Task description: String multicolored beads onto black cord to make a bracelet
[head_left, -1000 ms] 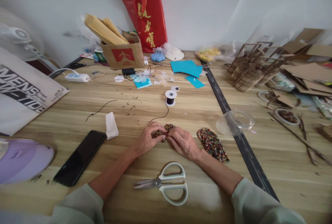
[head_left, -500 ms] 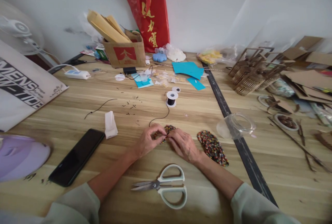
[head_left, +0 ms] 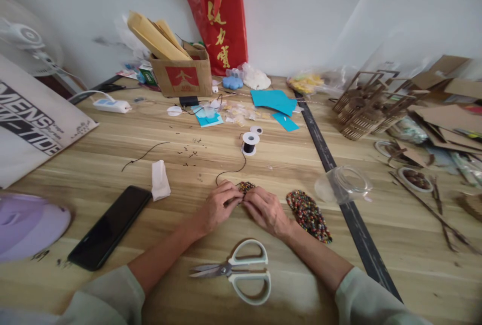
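Between my two hands lies a small strand of multicoloured beads (head_left: pixel 246 186), partly covered by the fingers. My left hand (head_left: pixel 220 205) pinches at the strand, thumb and fingertips together. Facing it, my right hand (head_left: pixel 266 209) is also closed in a pinch, its fingertips almost touching the left ones. Whether they grip cord or beads is too small to see clearly. A black cord (head_left: pixel 231 171) runs from a white spool (head_left: pixel 250 145) to the left fingers. Right of my right hand rests a bigger heap of beaded strands (head_left: pixel 308 217). White-handled scissors (head_left: pixel 235 271) lie slightly open in front of me.
A black phone (head_left: pixel 110 227) and folded white paper (head_left: pixel 160 180) lie to the left. A clear plastic container (head_left: pixel 342 184) stands right of the beads. Behind are blue paper (head_left: pixel 273 101), a cardboard box (head_left: pixel 183 76), a red bag (head_left: pixel 222 23) and woven baskets (head_left: pixel 369 106).
My left fingers have shifted slightly and curled in more at the strand. My right hand stays almost in place. The spool and scissors have not moved.
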### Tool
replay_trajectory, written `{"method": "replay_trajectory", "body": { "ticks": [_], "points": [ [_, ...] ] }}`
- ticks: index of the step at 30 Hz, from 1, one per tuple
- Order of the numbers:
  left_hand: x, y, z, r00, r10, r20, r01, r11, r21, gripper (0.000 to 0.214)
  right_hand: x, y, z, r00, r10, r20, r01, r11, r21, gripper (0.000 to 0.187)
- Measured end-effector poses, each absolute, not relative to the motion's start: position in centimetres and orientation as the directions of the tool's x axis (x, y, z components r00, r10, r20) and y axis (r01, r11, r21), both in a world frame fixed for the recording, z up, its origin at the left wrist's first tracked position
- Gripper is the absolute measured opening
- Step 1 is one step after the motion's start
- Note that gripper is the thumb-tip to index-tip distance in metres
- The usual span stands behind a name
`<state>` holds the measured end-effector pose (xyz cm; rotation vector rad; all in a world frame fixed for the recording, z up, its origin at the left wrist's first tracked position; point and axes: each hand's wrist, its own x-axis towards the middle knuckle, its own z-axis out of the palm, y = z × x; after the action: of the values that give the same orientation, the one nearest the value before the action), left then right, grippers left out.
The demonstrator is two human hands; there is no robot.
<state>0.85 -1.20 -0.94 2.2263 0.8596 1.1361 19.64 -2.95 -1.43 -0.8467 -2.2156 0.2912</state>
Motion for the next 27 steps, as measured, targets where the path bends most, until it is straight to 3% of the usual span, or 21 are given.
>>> {"method": "replay_trajectory", "body": {
  "ticks": [5,16,27],
  "points": [
    [0.58,-1.16,-1.38,0.522,0.684,0.509,0.346,-0.716,0.606,0.016,19.66,-2.98,-1.48,-0.514,0.665,0.543,0.512,0.745,-0.428,0.009],
    [0.46,-0.85,-0.63,0.561,0.724,0.402,0.296,-0.629,0.719,0.014,19.52,-3.09,-1.02,-0.506,0.677,0.535,0.542,0.732,-0.413,0.01],
    [0.85,-0.96,-1.48,0.523,0.728,0.444,0.309,-0.647,0.697,0.01,19.44,-3.07,-0.99,-0.524,0.656,0.544,0.53,0.75,-0.395,0.013]
  ]
}}
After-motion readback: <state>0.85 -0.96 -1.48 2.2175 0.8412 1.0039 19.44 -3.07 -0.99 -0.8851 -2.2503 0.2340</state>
